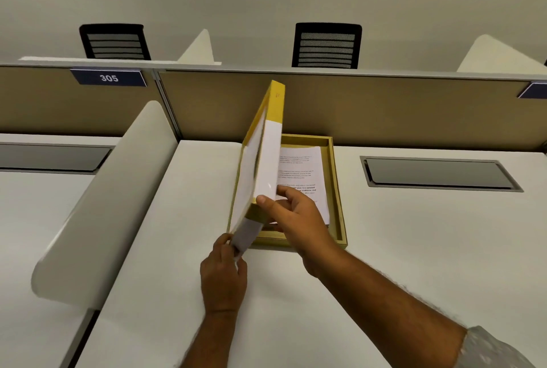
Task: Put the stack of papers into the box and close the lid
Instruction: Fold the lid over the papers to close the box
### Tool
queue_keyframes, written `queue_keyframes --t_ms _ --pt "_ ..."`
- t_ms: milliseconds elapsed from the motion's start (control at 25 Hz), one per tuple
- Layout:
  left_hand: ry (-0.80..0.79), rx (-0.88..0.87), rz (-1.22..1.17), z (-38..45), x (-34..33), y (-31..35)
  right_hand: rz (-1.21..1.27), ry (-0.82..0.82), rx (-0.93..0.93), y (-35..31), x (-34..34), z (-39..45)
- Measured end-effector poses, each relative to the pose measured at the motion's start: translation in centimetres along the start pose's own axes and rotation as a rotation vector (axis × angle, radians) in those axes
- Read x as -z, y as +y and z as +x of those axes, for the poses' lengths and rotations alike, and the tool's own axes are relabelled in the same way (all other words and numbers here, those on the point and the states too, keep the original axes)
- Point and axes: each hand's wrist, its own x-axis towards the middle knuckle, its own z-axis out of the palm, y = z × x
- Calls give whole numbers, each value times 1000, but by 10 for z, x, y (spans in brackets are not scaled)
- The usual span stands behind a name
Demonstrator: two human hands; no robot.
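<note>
Head view. Left hand [223,274] pinching the near bottom corner of the lid [260,157], thumb and fingers shut on it. Right hand [291,213] clamped on the lid's near edge a bit higher up, thumb on the outer side, fingers tucked behind. Hands close together, both on the same end of the lid.

Lid tipped up on its left side, almost standing, long side running away from the hands toward the brown wall [384,107]. White on the big face, yellow along the rim. Box [337,190] just to the right of the lid, flat on the desk [414,249], long side pointing the same way. Stack of papers [305,172] already lying flat inside the box. Right hand nearer the box, even a little over it; left hand just outside the box's near left corner.

Next, most likely: lid tipped over to the right and down onto the box.

Writing: black print on the top paper, too small to read. Blue sign [109,77] on the wall saying "305". Small mark near the lid's top corner, not clear.
</note>
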Motion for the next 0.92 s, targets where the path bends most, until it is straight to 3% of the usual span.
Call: queue_keyframes --t_ms 280,520,680,920 --pt "-61 -98 -85 -3 2 3 4 182 -36 23 54 -14" --pt "-191 -35 -253 2 12 11 7 337 -217 85 120 -24" --pt "-279 28 -328 2 6 14 -67 378 -331 125 136 -28" --pt "-322 80 -371 24 0 18 -236 348 -339 149 137 -12"
